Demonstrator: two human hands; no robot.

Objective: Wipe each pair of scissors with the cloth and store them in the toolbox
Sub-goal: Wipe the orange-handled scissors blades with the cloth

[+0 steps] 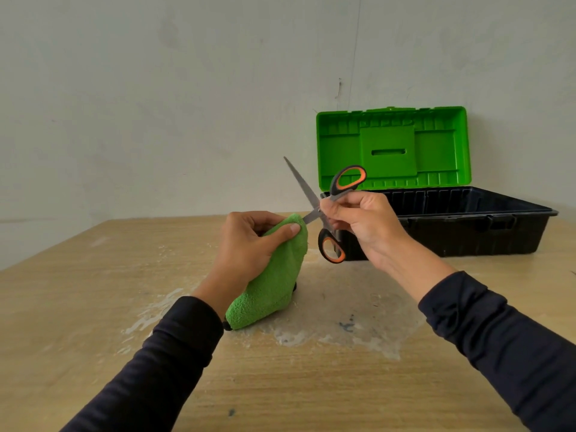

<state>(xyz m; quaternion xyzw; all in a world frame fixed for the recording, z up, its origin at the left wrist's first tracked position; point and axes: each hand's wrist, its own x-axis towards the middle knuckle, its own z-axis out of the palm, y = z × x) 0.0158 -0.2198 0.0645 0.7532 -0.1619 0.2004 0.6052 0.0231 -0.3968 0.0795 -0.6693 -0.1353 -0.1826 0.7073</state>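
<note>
Pale bare wall behind; worn wooden table [93,307] below, blotched with whitish residue. Scissors [333,210], blades spread, are pinched near the pivot by the right hand [361,222], fingers closed round the shanks. Green cloth [274,275] is bunched in the closed left hand [249,244], wrapped over the lower blade's tip; the upper blade is left bare, pointing up and away from the left hand. Wipe is best run from pivot to tip along the flat, thumb kept off the edge, then repeated on the bare blade. Toolbox [467,232] sits just beyond the right hand, lid [392,145] up, path unobstructed. Something dark shows under the cloth; what it is cannot be told.
</note>
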